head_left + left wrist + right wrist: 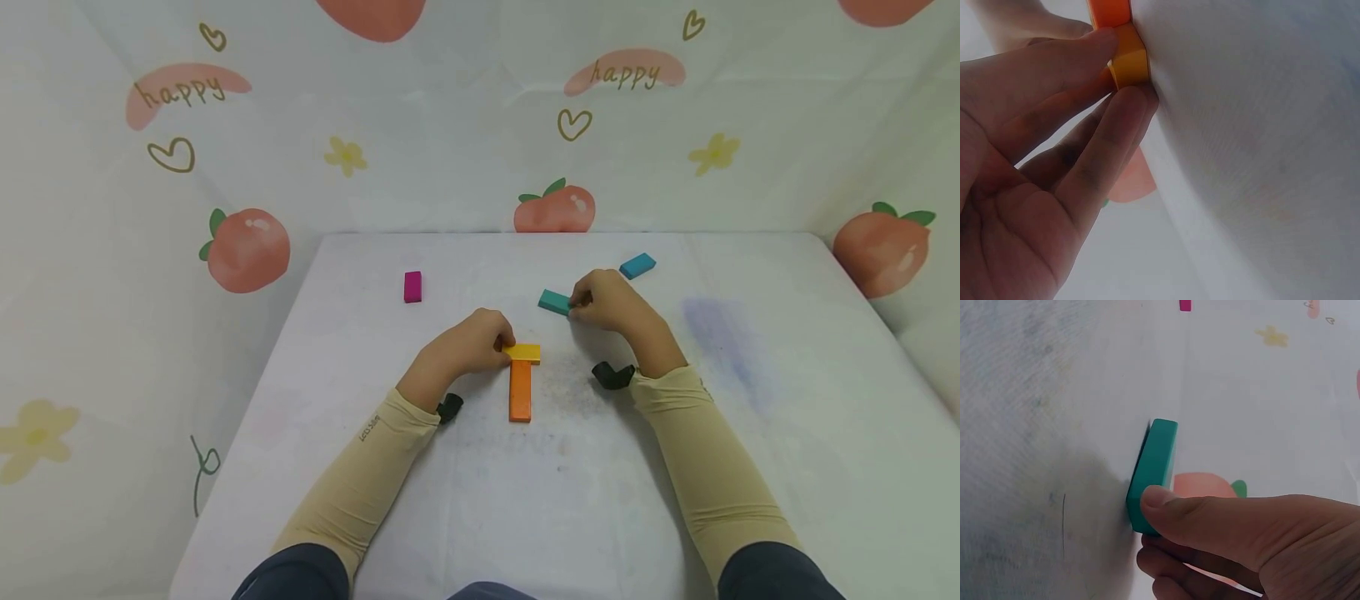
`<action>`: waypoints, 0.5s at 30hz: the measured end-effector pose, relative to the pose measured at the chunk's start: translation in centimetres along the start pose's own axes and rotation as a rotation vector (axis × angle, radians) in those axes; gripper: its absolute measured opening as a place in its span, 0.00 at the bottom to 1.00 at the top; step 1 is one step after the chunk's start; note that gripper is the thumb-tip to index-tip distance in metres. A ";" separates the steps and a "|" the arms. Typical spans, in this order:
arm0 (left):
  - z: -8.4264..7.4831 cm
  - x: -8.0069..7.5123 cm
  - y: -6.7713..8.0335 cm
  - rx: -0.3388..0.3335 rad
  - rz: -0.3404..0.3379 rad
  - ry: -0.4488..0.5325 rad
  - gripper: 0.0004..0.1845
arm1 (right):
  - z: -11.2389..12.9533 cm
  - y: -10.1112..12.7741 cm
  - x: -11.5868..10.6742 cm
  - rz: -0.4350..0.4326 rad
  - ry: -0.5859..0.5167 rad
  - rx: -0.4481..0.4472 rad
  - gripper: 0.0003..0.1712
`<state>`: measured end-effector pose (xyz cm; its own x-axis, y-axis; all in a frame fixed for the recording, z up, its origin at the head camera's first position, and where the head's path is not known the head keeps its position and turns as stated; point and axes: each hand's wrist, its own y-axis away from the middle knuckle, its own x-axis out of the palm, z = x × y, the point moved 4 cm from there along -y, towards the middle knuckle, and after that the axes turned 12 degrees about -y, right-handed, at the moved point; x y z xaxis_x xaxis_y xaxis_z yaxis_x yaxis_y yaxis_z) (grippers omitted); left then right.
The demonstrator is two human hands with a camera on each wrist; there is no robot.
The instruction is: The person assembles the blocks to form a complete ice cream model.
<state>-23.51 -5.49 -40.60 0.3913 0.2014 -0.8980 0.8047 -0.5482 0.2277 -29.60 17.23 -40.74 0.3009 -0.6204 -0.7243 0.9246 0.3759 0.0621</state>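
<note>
My left hand pinches the left end of a yellow block between thumb and fingers. That block lies crosswise against the far end of an orange block, the two forming a T on the table. In the left wrist view the thumb and fingertips press on the yellow block, with the orange block beside it. Farther back, my right hand holds the right end of a teal block between thumb and fingers. The right wrist view shows the thumb on the near end of the teal block.
A magenta block lies at the back left of the white table. Beyond my right hand is a blue block. Black wrist devices jut out beneath both wrists. A printed cloth hangs behind the table.
</note>
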 end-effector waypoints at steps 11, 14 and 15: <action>0.0 0.0 0.0 -0.001 0.004 0.004 0.14 | 0.4 0.1 0.1 0.031 -0.027 -0.022 0.05; 0.0 -0.1 0.1 -0.001 0.005 0.006 0.14 | 0.6 0.2 0.1 0.041 -0.028 -0.018 0.04; -0.1 -0.1 0.1 0.000 0.004 0.005 0.14 | 0.6 0.2 0.1 0.044 -0.026 -0.015 0.04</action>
<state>-23.46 -5.48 -40.52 0.3972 0.2034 -0.8949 0.8030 -0.5491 0.2316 -29.23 16.81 -40.42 0.3473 -0.6206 -0.7030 0.9068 0.4133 0.0831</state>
